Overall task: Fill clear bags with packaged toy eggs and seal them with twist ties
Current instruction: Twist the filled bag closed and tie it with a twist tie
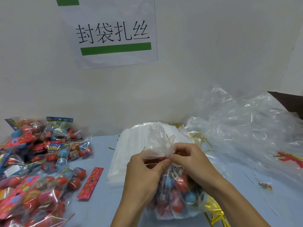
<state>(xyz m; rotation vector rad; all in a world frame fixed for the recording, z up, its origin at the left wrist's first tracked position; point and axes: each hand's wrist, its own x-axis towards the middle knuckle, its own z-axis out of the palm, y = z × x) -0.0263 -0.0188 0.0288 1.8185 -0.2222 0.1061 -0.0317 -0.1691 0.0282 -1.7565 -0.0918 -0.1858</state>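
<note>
Hands were seen meeting at the gathered neck of a clear bag (173,194) that stood on the pale blue table (101,210), near its front edge. The left hand (144,172) was curled round the bunched plastic from the left, thumb and fingers pinching the neck. The right hand (191,159) was closed on the same neck from the right, its fingertips pressed against those of the left. Above the grip the loose top of the bag was fanned upward. The bag was filled with packaged toy eggs (180,182), red and blue ones being visible through the plastic. Whether a tie was held between the fingers could not be told.

A heap of packaged eggs (41,161) was piled at the left of the table, and a loose red card strip (91,182) was laid just beside it. A flat stack of empty bags (131,145) was set behind the hands. Gold twist ties (213,212) were scattered beside the filled bag at the lower right, and more were strewn near the stack. Crumpled clear plastic sheeting (246,128) was heaped at the right. A paper sign (113,33) with black characters and a green bar was fixed to the wall.
</note>
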